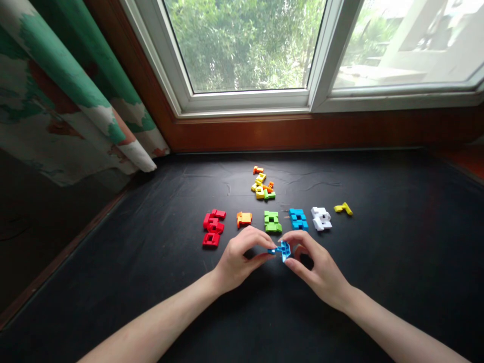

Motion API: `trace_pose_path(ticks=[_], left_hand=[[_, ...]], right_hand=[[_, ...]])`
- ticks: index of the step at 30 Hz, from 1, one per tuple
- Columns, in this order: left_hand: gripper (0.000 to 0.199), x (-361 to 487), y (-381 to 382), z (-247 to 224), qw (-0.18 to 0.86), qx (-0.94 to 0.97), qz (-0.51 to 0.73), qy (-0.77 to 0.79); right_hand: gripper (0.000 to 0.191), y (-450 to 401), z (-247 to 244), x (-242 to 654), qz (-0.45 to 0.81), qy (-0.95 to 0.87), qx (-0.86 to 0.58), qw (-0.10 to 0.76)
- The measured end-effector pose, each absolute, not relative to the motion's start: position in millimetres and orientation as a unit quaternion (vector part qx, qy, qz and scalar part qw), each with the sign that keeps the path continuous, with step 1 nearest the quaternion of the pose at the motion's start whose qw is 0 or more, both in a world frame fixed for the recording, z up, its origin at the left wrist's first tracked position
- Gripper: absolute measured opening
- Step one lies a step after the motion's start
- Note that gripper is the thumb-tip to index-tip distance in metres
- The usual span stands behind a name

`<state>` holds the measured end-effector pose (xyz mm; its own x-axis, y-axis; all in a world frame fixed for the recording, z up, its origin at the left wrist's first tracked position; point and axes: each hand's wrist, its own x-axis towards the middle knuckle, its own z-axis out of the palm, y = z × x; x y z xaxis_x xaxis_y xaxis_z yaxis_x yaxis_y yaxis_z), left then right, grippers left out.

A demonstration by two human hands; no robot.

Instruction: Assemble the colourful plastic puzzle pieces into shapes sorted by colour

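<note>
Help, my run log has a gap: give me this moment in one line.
left hand: holding blue plastic | right hand: holding blue plastic | row beyond: red blocks, orange block, green blocks, blue blocks, white blocks

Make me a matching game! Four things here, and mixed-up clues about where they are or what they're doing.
1 red pile
2 curtain
3 right hand
4 white pile

A holding a blue piece
B between the blue pile and a yellow piece
C left of every other pile
D hanging beside the window

Pairs: 1-C, 2-D, 3-A, 4-B
</note>
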<state>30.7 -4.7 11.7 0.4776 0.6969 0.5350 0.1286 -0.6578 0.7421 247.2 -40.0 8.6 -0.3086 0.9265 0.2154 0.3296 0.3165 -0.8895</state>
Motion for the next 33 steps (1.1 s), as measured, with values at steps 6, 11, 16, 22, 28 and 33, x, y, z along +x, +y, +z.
trace_pose_path(ticks=[6,11,16,22,28,33], left_hand=[[0.005,31.0,-4.5,12.8,0.306,0.807,0.44,0.248],[0.009,30.5,-4.9,12.9,0.316,0.806,0.429,0.26],[0.011,30.5,-5.2,13.5,0.327,0.797,0.422,0.285],[0.014,30.1,-5.7,13.4,0.341,0.789,0.414,0.301],[0.023,29.9,-5.4,13.3,0.355,0.784,0.394,0.323],[0.025,30.1,-4.8,13.6,0.36,0.785,0.385,0.326]], right_hand=[[0.026,-40.5,7.8,247.7,0.371,-0.724,-0.45,0.369],[0.027,-41.5,7.3,247.3,0.361,-0.727,-0.45,0.373],[0.026,-41.1,7.1,246.5,0.354,-0.727,-0.446,0.384],[0.029,-41.8,7.6,246.1,0.351,-0.723,-0.44,0.401],[0.027,-41.3,7.8,246.3,0.354,-0.721,-0.435,0.408],[0.026,-40.7,7.3,246.5,0.363,-0.717,-0.43,0.411]])
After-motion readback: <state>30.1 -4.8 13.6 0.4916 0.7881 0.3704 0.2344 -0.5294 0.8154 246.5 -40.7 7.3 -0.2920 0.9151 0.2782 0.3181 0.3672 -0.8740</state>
